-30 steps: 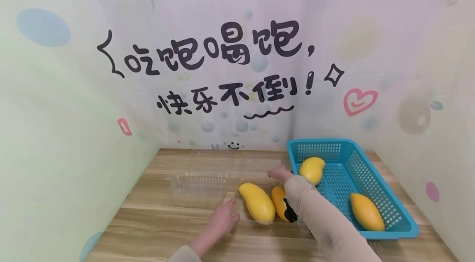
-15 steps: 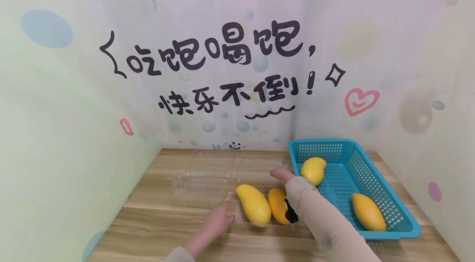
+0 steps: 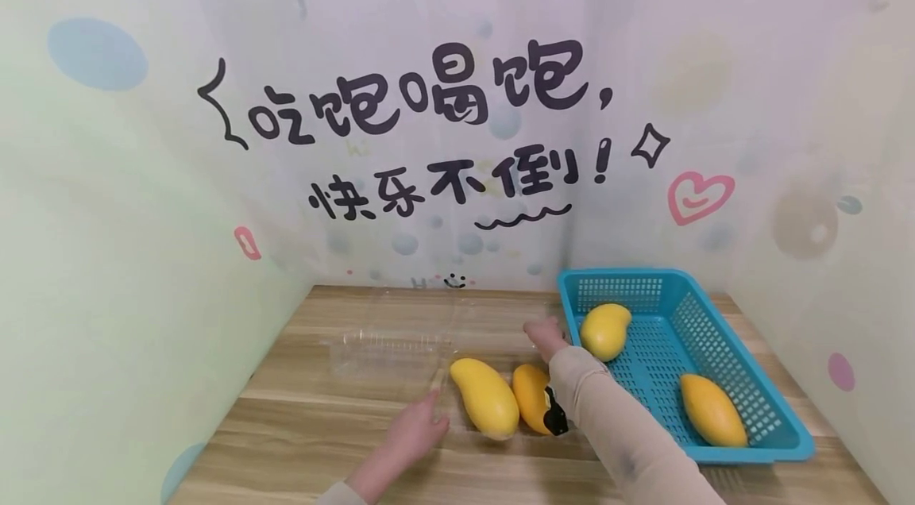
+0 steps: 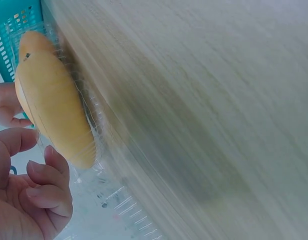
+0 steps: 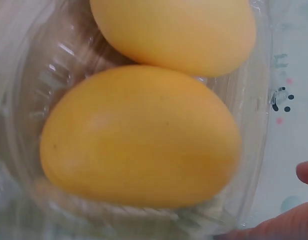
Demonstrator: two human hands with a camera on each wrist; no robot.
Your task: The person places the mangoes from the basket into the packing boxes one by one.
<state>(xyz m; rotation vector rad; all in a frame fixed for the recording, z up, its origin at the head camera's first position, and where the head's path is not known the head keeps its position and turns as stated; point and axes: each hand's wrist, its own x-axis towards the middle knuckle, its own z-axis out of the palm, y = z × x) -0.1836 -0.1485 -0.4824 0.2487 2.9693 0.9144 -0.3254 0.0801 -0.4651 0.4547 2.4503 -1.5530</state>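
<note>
Two mangoes, a yellow mango (image 3: 484,399) and a more orange mango (image 3: 532,400), lie side by side in a clear plastic container (image 5: 18,112) on the table. At its left end my left hand (image 3: 411,437) pinches the rim between thumb and fingers; the left wrist view shows the thumb (image 4: 16,140) and curled fingertips meeting there. My right hand (image 3: 546,337) is at the container's back right, past the orange mango. In the right wrist view its thumb and a finger (image 5: 281,225) stand apart, the finger near or touching the rim. The sleeve hides part of the orange mango.
A blue basket (image 3: 747,378) stands at the right with two mangoes in it, one yellow mango (image 3: 604,332) at back left, one orange mango (image 3: 712,410) at front right. Another clear container (image 3: 386,352) with raised lid sits at the left. Printed curtains close off the back and sides.
The container with its two mangoes has shifted slightly left, along with my left hand. My right hand stays at nearly the same place beside the basket.
</note>
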